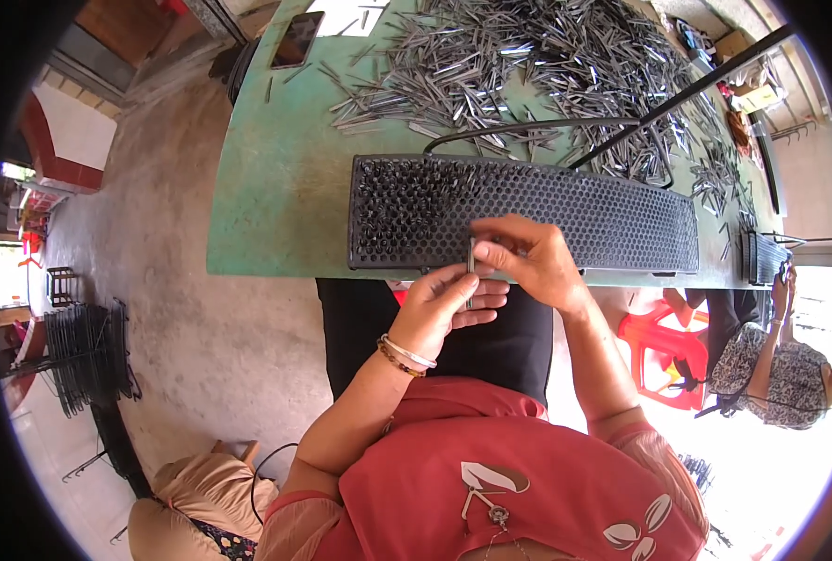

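Observation:
My left hand (439, 299) is closed around a few thin dark strips (472, 251) standing upright between thumb and fingers. Against their upper ends, my right hand (533, 262) has its thumb and fingers pinched together. Both hands are at the near edge of a black honeycomb-holed rack (575, 210), which lies along the front of the green table (275, 206). Strips fill many holes at the rack's left end, while the holes toward its right look bare. Behind it spreads a large heap of loose dark strips (491, 70).
A black metal rod frame (715, 79) rises over the rack and heap. A phone (297, 40) and white paper (348, 17) lie at the far left. To the right are a red plastic stool (664, 351) and a co-worker (781, 369) beside another rack (762, 259).

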Motion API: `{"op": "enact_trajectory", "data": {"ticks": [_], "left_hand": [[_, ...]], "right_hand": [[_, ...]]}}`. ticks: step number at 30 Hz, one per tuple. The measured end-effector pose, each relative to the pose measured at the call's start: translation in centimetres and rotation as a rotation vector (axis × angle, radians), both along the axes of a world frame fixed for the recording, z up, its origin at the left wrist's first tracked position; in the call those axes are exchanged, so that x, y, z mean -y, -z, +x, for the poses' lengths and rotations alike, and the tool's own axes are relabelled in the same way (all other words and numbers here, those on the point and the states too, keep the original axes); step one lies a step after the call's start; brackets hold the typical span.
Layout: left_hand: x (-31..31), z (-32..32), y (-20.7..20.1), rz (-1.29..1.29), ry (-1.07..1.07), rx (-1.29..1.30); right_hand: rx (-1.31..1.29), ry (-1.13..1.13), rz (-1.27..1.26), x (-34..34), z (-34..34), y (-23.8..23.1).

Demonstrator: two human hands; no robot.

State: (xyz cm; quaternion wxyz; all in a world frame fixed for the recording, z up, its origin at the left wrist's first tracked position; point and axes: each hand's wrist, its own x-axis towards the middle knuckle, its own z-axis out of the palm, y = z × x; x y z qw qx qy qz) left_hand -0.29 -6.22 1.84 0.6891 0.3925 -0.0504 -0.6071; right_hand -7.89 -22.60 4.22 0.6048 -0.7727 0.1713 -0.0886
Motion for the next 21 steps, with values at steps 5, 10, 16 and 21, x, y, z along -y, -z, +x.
{"op": "enact_trajectory", "data": {"ticks": [5,10,16,21], "left_hand": [[-0.5,0.9,1.9,-0.103,-0.101,-0.259],[-0.2,0.8,1.3,-0.144,-0.086,-0.207],[-0.2,0.5,1.9,-0.157,-0.053,-0.248],[0.2,0.0,-0.2,0.0,-0.074,-0.115]], "right_hand": [[0.412,-0.287,-0.599,-0.3,-0.7,-1.6],[0.49,-0.311,-0.981,-0.3,-1.5,-0.6],[0.6,-0.28,-1.005,-0.4,-1.9,0.3],[0.491,-0.082,-0.711,-1.0,-2.0,0.0]]}}
